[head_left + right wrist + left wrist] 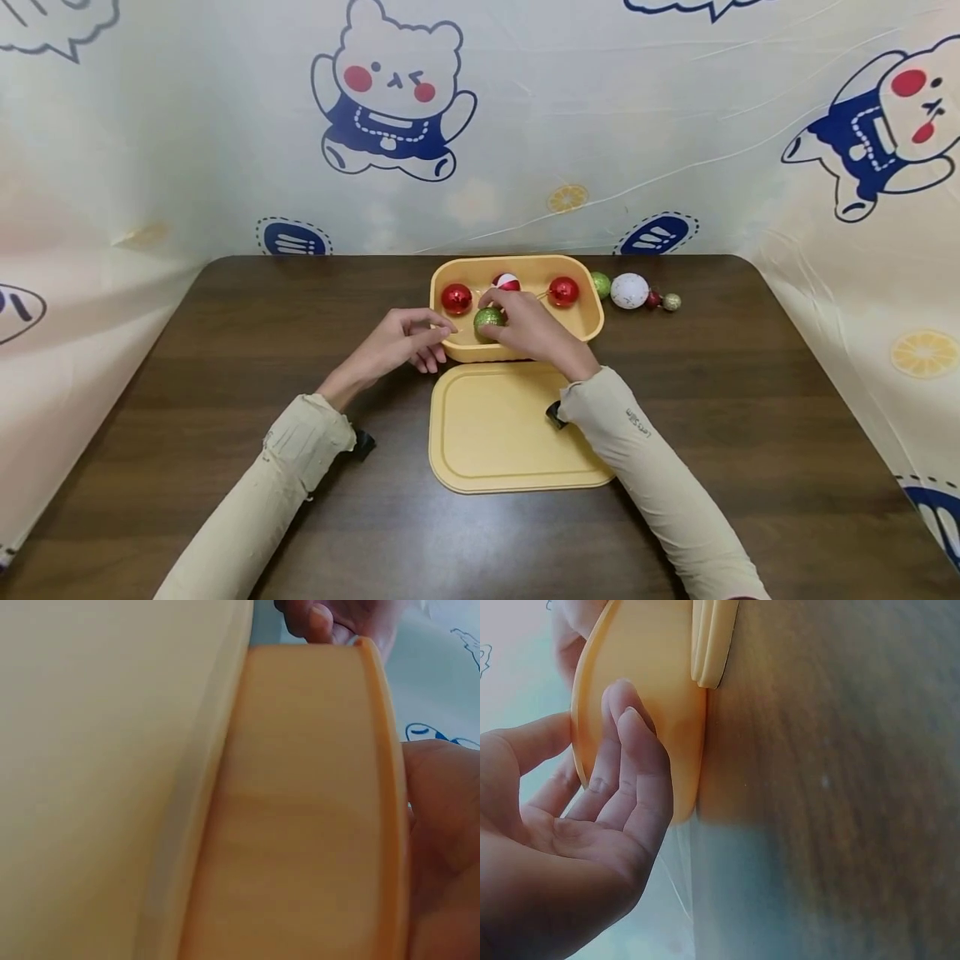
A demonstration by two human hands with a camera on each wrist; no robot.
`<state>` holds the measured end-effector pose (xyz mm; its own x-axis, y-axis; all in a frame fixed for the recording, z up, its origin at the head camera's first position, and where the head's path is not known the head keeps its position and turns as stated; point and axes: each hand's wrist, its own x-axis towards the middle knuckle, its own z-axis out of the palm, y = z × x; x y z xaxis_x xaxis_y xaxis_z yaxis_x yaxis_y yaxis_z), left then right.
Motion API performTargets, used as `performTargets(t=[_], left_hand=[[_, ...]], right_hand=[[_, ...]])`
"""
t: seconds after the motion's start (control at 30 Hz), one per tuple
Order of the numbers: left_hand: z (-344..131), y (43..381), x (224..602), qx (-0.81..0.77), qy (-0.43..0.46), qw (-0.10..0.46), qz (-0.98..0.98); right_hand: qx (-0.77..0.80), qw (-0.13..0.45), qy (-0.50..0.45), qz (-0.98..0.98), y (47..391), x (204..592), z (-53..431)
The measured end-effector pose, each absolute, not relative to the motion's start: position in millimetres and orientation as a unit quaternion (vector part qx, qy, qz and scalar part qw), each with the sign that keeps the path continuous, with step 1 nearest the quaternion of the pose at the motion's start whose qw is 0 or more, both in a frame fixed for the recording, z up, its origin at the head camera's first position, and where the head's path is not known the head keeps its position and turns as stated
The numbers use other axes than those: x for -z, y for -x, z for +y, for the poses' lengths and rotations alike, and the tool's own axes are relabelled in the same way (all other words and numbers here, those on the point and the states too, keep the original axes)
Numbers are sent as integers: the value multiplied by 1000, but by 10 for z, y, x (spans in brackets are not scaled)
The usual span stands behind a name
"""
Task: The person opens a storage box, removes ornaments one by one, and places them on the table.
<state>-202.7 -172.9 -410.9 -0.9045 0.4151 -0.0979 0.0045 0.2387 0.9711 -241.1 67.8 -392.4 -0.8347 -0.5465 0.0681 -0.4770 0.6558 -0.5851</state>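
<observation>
In the head view, the right hand (525, 321) was over the yellow box (517, 353) at the centre of the frame, its thumb and fingers grasping a glittery green ball (489, 320) inside the box, low in its middle. The left hand (408, 333) was at the box's left wall, with thumb and forefinger over the rim and the other fingers outside; whether it gripped the wall could not be told. In the left wrist view those outer fingers were bent loosely along the wall, in the left part of the frame.

Also in the box were a shiny red ball (456, 299) at the left, a red-and-white ball (507, 282) near the back wall and a second red ball (563, 292) at the right. Just below the box in the frame, a yellow lid (487, 433) lay flat on the dark wooden tabletop (285, 333), partly under the right sleeve (637, 450). Right of the box, running rightward, were another green ball (601, 285), a speckled white ball (629, 291), a small red ball (653, 299) and a small gold ball (671, 302). A cloth printed with bears (393, 92) filled the upper frame.
</observation>
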Motion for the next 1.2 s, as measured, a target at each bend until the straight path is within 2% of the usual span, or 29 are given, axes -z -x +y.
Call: performTargets(t=[0.83,1.2], left_hand=[[-1706,2020,4112,-600,-130,164,772],[-1731,2020,4119,-601,-133,162,771]], right_hand=[[309,-33,273,911,2225,3698,1306],[310,-22,254,916,2176,3652,1444]])
